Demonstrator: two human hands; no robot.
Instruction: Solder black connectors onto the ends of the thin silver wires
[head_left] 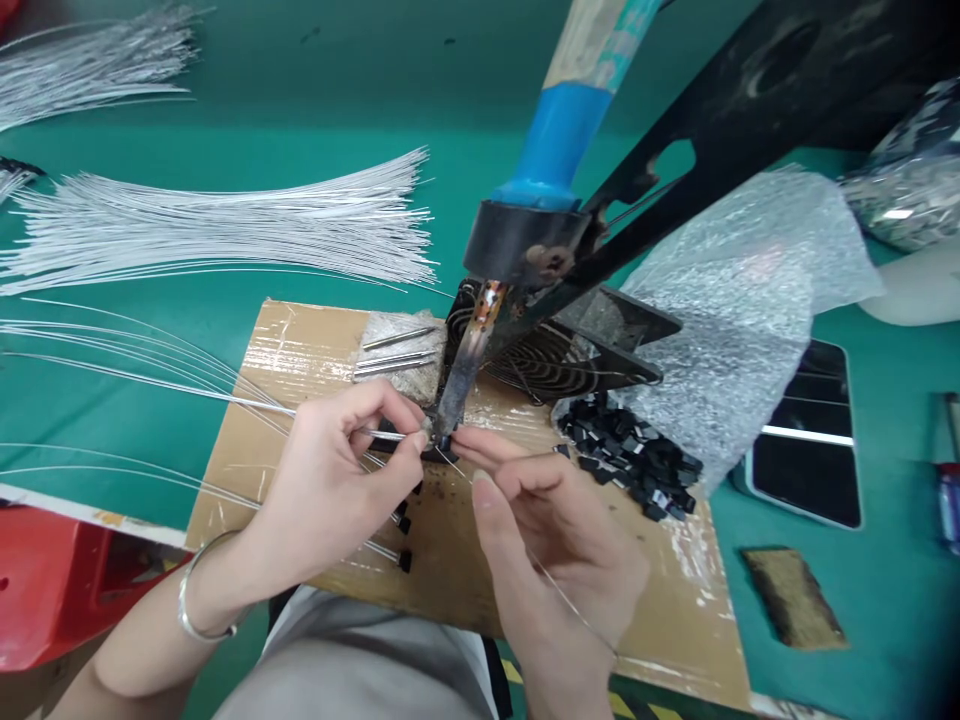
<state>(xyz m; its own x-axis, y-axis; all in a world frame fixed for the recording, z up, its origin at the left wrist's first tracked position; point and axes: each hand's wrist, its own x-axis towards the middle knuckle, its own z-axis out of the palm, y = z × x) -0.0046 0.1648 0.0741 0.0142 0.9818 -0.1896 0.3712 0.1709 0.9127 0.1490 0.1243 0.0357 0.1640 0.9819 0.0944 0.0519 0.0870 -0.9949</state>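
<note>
My left hand (337,480) pinches a thin white wire (266,403) just left of the soldering iron's tip. The soldering iron (461,375) hangs tip-down in a black metal holder, its blue handle above. Between the thumb and fingers of my right hand (562,530) runs a thin strand of solder wire (559,588), whose far end reaches the tip. A small dark part (444,443) sits at the tip, partly hidden by my fingertips. Below my left hand lie wires ending in black connectors (405,560).
A cardboard sheet (465,560) covers the work spot. Loose black connectors (637,455) are heaped at right, beside bubble wrap (750,300) and a phone (810,440). A fan (532,360) stands behind the iron. White wire bundles (225,225) lie at left; a sponge (793,597) lies far right.
</note>
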